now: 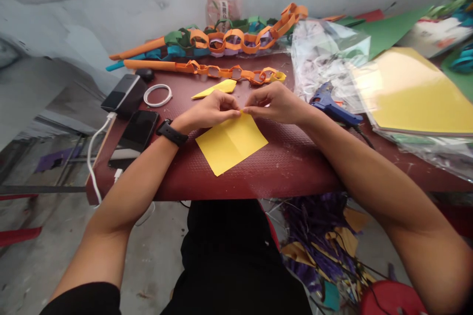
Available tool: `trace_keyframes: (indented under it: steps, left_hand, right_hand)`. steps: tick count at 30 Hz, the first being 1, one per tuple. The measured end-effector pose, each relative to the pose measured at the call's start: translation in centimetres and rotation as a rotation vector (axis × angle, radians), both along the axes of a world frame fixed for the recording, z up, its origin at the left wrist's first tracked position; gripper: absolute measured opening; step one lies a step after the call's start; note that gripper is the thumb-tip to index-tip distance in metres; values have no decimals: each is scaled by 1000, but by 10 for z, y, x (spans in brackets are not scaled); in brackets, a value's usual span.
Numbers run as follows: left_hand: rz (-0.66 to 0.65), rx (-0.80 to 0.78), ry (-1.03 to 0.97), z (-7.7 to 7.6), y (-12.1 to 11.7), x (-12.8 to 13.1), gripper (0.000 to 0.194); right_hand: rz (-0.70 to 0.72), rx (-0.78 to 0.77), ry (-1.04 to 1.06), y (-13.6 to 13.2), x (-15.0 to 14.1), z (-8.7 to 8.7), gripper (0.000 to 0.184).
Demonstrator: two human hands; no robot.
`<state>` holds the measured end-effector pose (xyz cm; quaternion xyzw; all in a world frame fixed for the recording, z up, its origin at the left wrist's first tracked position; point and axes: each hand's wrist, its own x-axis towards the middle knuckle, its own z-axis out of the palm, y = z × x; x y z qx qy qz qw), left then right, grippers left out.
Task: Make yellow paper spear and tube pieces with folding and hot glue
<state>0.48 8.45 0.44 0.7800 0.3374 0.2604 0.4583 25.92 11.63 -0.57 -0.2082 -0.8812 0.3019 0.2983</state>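
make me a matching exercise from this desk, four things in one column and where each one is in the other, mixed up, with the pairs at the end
Things
1. glue gun
2. creased yellow sheet
3. black strap
4. white ring

Places
A. around the wrist of the left hand
B. on the table, left of the folded yellow piece
C. just left of the large yellow sheets
D. held at its far end by the left hand and the right hand

Pairs: 1-C, 2-D, 3-A, 4-B
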Motion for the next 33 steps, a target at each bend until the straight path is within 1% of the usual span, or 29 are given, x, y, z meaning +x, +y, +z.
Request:
trace_keyframes:
  steps: [4, 8, 11, 15, 21, 26, 29, 33]
  left_hand:
    - [-5, 28, -6, 0, 0, 1, 17]
    - [-9, 61, -45, -2, 0, 1, 22]
    - [-6, 68, -78, -3, 0, 2, 22]
    - [28, 76, -51, -2, 0, 3, 20]
    - [3, 102, -92, -6, 1, 4, 41]
    - [26, 145, -132, -5, 1, 2, 47]
    - [38, 127, -135, -3, 1, 2, 49]
    - [59, 90, -135, -1, -1, 4, 49]
  right_hand:
    - [28, -3, -8, -1, -1, 1, 31]
    - [21, -56, -2, -2, -2, 1, 33]
    - [0, -96, 8, -3, -2, 2, 36]
    - [-10, -139, 14, -6, -4, 3, 38]
    - [-29, -226, 41, -10, -6, 6, 42]
    - [-34, -266, 3, -9, -2, 9, 38]
    - [-28, -254, -2, -9, -2, 8, 36]
    - [-46, -147, 49, -9, -6, 6, 35]
